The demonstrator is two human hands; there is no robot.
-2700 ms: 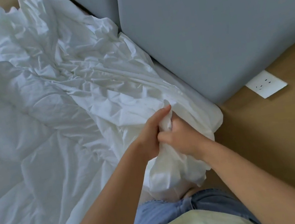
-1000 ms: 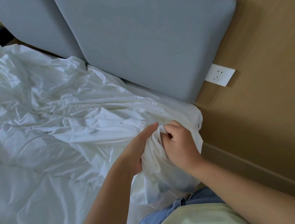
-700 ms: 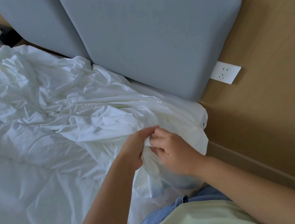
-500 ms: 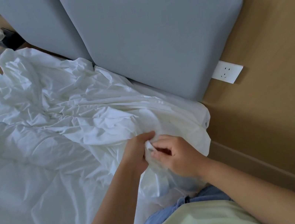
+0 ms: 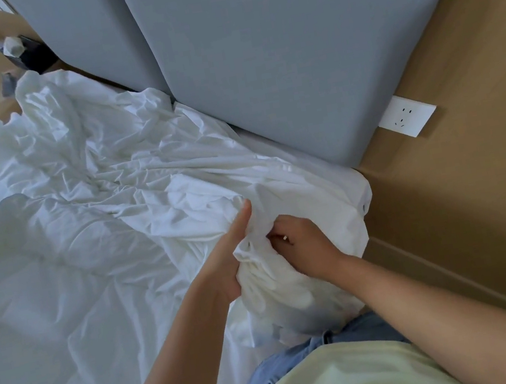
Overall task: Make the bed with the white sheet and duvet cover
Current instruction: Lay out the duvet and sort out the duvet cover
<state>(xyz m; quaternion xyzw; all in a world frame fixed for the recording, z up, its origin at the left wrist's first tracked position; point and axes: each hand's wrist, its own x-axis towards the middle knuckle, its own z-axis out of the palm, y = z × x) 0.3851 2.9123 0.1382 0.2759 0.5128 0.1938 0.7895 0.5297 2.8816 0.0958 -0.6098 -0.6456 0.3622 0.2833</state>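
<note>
Now you are gathering the white cloth (image 5: 142, 177) beside the headboard (image 5: 288, 51), left hand (image 5: 229, 259) and right hand (image 5: 307, 246) both gripping a bunch (hunting its corner, probably); next, spread it flat.

Duvet cover (image 5: 126, 166) before headboard (image 5: 290, 61)

One cam only, head-worn, wide-angle. Looks fwd and steeply down past wearer's own shirt (image 5: 343, 381) and jeans (image 5: 275, 375) at bottom edge. Close range: forearms come in from bottom, left hand (image 5: 231, 259) and right hand (image 5: 304, 247) meet on bunched sheet (image 5: 126, 166) near frame centre. Faces head-end corner of bed (image 5: 263, 140). Frame rolled: headboard (image 5: 288, 51) runs diagonal, top left to mid right. Wall (image 5: 495, 184) w/ socket (image 5: 406, 115) fills right side. Far top-left corner blurred.
</note>
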